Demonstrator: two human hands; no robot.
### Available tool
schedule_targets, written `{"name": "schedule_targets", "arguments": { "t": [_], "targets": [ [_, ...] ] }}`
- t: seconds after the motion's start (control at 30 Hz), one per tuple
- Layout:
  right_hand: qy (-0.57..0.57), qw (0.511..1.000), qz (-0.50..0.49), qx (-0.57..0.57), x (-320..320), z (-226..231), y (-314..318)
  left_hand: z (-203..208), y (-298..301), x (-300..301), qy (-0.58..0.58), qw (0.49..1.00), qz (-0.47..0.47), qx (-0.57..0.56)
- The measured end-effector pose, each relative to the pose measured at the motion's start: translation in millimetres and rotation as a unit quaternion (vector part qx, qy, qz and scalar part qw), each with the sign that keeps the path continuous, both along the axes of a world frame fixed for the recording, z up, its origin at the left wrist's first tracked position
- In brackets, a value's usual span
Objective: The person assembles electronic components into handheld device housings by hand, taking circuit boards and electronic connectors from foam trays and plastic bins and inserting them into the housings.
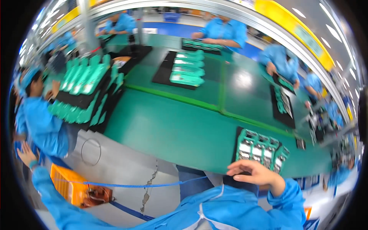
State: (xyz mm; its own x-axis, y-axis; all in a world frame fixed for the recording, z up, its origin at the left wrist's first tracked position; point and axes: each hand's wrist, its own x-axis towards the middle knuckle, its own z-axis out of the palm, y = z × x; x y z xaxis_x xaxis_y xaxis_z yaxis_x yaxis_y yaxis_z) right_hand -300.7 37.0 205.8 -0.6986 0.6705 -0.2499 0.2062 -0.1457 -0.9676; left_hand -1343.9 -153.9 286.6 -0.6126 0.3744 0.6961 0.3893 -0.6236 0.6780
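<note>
My left hand (pixel 27 154) reaches far out to the left with its fingers spread and nothing in them. It wears a blue wristband (pixel 33 164) and is near a seated co-worker in blue. At the table's front edge, my right hand (pixel 255 174) is open, fingers stretched out to the left, and holds nothing I can see. Just beyond it lies a black mat (pixel 239 138) with several green holders (pixel 256 142) carrying silvery parts. The hand covers the near end of that mat, and whether it touches the holders I cannot tell.
Stacked black mats with green holders (pixel 86 76) rise at the table's left end. Another mat of green holders (pixel 188 71) lies mid-table. A blue coiled cord (pixel 149 186) stretches across my front, above an orange crate (pixel 69 184). Co-workers (pixel 226 32) sit around the green table (pixel 165 119).
</note>
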Motion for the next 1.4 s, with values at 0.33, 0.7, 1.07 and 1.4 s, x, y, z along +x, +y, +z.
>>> {"name": "schedule_targets", "arguments": {
  "t": [0.33,0.7,1.07,1.4],
  "targets": [
    [-0.031,0.996,0.027,0.074,77.1,-26.3,-34.8,-145.4,177.8,706.0,0.34,0.828,-0.358,-0.264],
    [-0.23,0.752,-0.597,0.155,427.8,-99.1,-73.6,-206.0,182.8,945.7,0.104,0.713,-0.563,-0.406],
    [-0.389,0.63,-0.612,0.278,652.9,-164.9,91.9,-204.3,243.2,1094.6,0.057,0.679,-0.472,-0.56],
    [-0.473,0.525,-0.575,0.412,682.1,-175.2,140.4,-208.3,283.2,1161.5,0.059,0.635,-0.447,-0.627]
  ]
}}
